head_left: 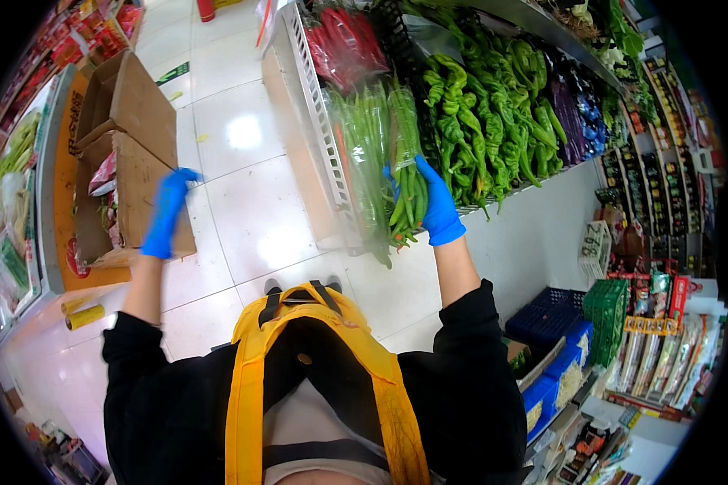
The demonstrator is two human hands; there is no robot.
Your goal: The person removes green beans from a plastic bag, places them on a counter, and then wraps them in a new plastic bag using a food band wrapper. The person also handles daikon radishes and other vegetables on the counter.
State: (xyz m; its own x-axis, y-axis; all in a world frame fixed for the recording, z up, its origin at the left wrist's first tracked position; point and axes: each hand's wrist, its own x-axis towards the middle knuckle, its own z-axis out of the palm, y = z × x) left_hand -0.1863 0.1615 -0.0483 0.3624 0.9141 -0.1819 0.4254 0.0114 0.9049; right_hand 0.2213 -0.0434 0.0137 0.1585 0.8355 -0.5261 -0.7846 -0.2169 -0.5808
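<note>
My right hand [440,202], in a blue glove, is closed around a bunch of long slim green peppers [407,190] at the front edge of the vegetable display. Blue fingertips show on the bunch's left side, so the hand wraps it from both sides. Beside it, clear bags of long green vegetables [361,153] hang over the display edge. My left hand [167,212], also gloved in blue, is out to the left, slightly blurred, in front of an open cardboard box [137,190]. Its fingers stretch to the right, and nothing shows in them.
Bagged red chilies [344,44], twisted green peppers [485,113] and purple eggplants [565,121] fill the display. Its white perforated side [319,89] faces the tiled aisle. Blue crates [554,384] and a green crate [605,311] stand at the right; a wrapped-produce case [16,194] is far left.
</note>
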